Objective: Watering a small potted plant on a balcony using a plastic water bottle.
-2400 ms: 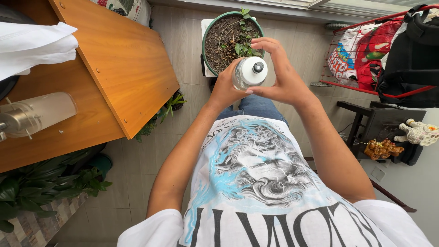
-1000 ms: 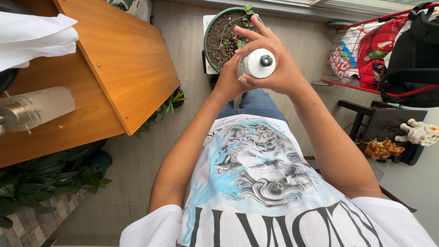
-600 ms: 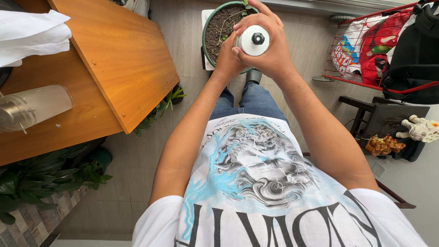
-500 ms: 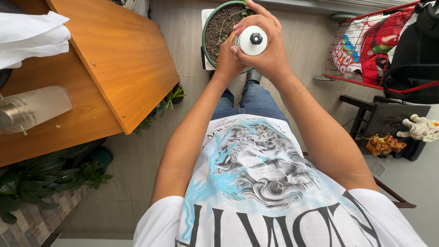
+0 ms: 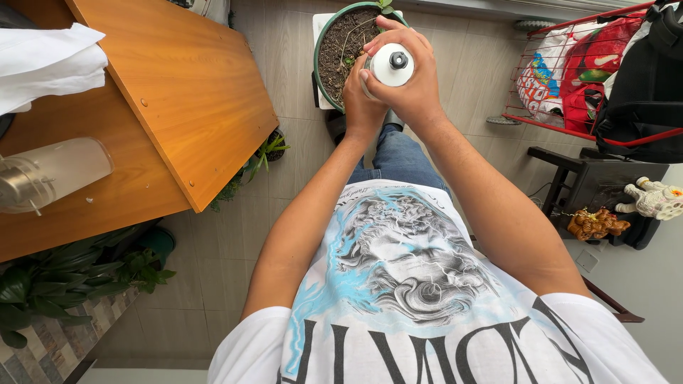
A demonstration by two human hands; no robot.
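I hold a clear bottle with a white lid and a black spout [image 5: 391,65] upright in front of me. My left hand [image 5: 361,105] grips the bottle's body from the left and below. My right hand [image 5: 413,89] wraps around the lid from the right, fingers curled over its far side. Both hands hover over the near rim of a green pot [image 5: 318,67] filled with dark soil and a few small green sprouts, which stands on the tiled floor.
An orange wooden table [image 5: 171,92] is at left, bearing a white cloth [image 5: 43,64] and a frosted tumbler [image 5: 53,171]. Leafy plants [image 5: 64,284] grow under it. At right stand a red wire rack [image 5: 569,71] with bags, a black backpack [image 5: 640,78] and a dark stool [image 5: 605,192] with figurines.
Both hands carried the bottle forward, out over the pot's near rim. My right hand's fingers went from spread to wrapped around the lid.
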